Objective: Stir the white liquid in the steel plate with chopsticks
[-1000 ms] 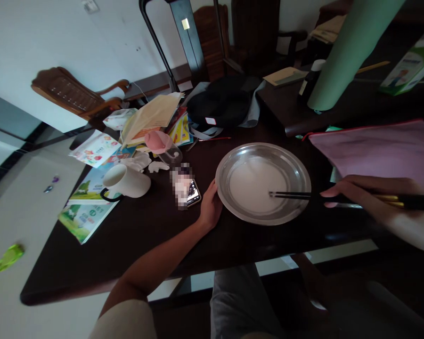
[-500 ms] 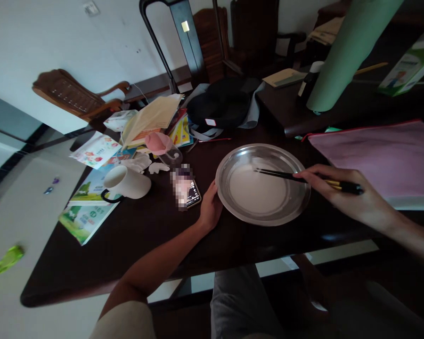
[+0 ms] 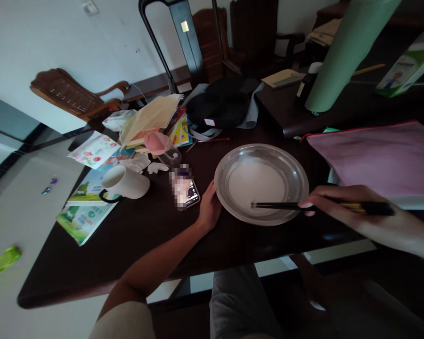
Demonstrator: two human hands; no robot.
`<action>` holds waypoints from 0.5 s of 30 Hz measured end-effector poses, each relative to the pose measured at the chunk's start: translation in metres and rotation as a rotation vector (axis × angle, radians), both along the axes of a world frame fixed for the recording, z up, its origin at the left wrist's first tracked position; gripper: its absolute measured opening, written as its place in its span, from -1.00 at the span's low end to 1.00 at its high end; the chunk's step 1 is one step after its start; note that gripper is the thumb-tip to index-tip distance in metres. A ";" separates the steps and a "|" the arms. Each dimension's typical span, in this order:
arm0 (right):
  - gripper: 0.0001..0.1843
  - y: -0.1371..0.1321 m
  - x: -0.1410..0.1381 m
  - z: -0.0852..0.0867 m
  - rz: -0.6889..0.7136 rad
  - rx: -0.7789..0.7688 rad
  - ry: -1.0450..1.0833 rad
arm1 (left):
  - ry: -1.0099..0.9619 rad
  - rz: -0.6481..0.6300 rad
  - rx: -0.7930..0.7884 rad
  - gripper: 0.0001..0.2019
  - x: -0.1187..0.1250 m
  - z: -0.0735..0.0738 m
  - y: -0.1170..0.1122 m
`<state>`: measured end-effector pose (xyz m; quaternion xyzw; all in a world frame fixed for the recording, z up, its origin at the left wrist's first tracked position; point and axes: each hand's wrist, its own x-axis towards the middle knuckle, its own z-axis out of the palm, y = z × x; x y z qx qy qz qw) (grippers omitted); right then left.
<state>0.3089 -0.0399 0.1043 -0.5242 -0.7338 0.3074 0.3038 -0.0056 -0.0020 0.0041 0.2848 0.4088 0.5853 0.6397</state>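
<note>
A round steel plate [image 3: 292,165] with a pale white layer in its bottom sits on the dark table [image 3: 155,226]. My left hand [image 3: 209,207] rests against the plate's left rim, fingers curled round its edge. My right hand [image 3: 342,203] pinches a pair of black chopsticks [image 3: 279,205] that reach leftward. Their tips lie in the near part of the plate.
A phone [image 3: 187,190] lies just left of my left hand, with a white mug [image 3: 125,182] beyond it. Books, papers and a pink cup [image 3: 159,142] crowd the far left. A pink folder [image 3: 378,155] lies at the right, a black bag [image 3: 222,106] behind the plate.
The chopstick tips swept from the plate's near right to its far side, then back to the near middle. My right hand followed. My left hand stayed on the rim.
</note>
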 end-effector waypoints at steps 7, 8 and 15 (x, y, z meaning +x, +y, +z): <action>-0.69 0.029 -0.031 -0.016 0.076 0.050 0.111 | -0.003 -0.002 -0.015 -0.69 -0.001 -0.001 0.000; -0.69 0.031 -0.030 -0.014 0.052 0.065 0.101 | -0.005 -0.003 -0.016 -0.68 -0.001 -0.001 0.000; -0.51 0.018 0.003 0.020 -0.163 0.031 -0.045 | 0.001 -0.007 0.007 -0.69 -0.001 -0.003 0.000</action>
